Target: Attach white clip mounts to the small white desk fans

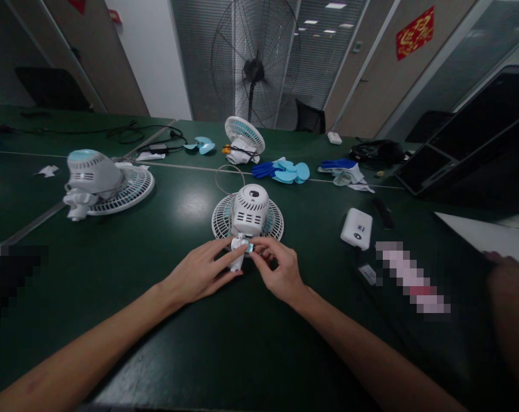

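Observation:
A small white fan [251, 207] lies face down on its round grille in the middle of the green table, its motor housing up. At its near end is a white clamp [237, 262], which the fingers of my left hand [203, 269] are closed around. The fingertips of my right hand [281, 268] pinch a small light-blue piece [249, 247] at the right side of the clamp. My fingers partly hide where that piece meets the clamp.
Another fan [94, 174] lies at the left, a third [242, 140] farther back. Blue blades [291, 171] and gloves [339, 165] are behind. A white power bank [357, 229] with a cable sits at the right. Another person's hand [510, 280] is at the right edge.

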The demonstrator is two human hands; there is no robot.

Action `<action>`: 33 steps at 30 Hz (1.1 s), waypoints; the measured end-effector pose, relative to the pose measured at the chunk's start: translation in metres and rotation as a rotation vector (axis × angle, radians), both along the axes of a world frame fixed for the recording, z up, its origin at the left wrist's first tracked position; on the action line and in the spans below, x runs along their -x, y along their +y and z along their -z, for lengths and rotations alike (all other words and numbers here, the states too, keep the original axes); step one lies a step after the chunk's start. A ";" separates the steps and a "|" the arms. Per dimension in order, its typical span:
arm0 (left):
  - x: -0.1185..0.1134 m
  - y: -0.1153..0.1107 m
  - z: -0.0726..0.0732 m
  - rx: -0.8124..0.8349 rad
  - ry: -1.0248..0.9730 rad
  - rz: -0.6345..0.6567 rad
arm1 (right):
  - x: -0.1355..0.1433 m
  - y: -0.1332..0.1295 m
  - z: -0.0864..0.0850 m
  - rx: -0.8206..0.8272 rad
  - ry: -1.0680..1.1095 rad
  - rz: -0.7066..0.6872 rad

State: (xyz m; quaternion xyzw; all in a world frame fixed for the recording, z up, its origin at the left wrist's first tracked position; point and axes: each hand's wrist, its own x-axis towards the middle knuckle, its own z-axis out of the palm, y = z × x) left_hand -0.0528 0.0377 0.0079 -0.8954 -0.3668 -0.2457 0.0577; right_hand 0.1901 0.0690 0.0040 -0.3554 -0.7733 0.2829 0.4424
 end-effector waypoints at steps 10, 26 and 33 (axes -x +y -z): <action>-0.002 -0.001 -0.004 0.010 0.026 0.004 | 0.003 0.008 -0.002 0.199 0.047 -0.031; -0.003 0.000 -0.003 -0.026 0.006 0.019 | 0.000 0.002 -0.002 0.064 0.022 -0.056; 0.000 0.000 0.000 -0.014 0.005 0.009 | -0.001 0.002 -0.001 0.014 0.012 -0.012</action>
